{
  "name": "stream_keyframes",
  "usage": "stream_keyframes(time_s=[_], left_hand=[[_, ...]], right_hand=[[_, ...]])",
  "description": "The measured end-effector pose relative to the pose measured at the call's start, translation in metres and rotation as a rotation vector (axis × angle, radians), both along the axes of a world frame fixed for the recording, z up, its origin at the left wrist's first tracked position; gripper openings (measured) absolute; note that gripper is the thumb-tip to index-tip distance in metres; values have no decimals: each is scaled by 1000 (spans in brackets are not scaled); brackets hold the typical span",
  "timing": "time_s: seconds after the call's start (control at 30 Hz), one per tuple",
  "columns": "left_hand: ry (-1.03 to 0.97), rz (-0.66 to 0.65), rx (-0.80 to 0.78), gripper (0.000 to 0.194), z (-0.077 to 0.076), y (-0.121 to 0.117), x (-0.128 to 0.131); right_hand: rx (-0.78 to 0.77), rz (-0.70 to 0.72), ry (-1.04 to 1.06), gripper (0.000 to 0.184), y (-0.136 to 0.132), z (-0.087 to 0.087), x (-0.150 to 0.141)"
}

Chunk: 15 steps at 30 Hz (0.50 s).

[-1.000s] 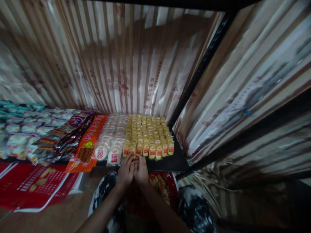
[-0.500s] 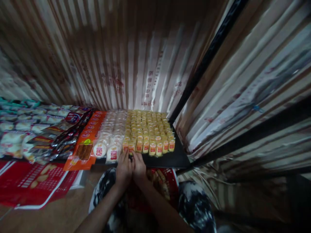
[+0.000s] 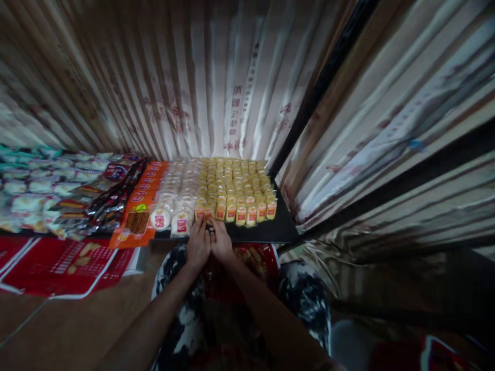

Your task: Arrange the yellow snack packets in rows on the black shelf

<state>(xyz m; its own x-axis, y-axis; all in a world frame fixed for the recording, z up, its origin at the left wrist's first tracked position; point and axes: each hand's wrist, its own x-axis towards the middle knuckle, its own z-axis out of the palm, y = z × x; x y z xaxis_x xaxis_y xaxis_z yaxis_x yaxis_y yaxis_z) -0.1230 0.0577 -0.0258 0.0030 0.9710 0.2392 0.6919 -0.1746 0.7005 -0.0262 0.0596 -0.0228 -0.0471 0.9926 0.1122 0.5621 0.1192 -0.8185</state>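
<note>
My left hand (image 3: 198,243) and my right hand (image 3: 220,242) rest side by side at the front edge of a black shelf (image 3: 276,230). Their fingertips touch the front row of small yellow wrapped snack packs (image 3: 235,188), which fill the shelf's right part in several rows. Both hands have their fingers curled together around one of the front packs; how firmly they grip it is hard to see. Round white wrapped cakes (image 3: 176,203) lie just left of the yellow packs.
An orange snack bag (image 3: 139,211) and dark red packets (image 3: 112,198) lie further left, then pale bagged snacks (image 3: 34,193). A red basket (image 3: 255,263) sits between my knees. Red printed cartons (image 3: 62,265) lie on the floor at left. Striped foil sheeting (image 3: 216,77) lines the back.
The view has tilted so the shelf sits higher in the frame. Both hands stay together at the front row of yellow packs.
</note>
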Motion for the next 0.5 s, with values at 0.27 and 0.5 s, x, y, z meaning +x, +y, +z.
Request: stream_keyframes(time_s=[0.27,0.5], left_hand=[[-18,14,36,35,7,-6,-4],[-105,40,-27,25,-20,-50,18]], right_hand=[[133,86,70,49,-11,2,8],[3,85,47,29,-60,-34,34]])
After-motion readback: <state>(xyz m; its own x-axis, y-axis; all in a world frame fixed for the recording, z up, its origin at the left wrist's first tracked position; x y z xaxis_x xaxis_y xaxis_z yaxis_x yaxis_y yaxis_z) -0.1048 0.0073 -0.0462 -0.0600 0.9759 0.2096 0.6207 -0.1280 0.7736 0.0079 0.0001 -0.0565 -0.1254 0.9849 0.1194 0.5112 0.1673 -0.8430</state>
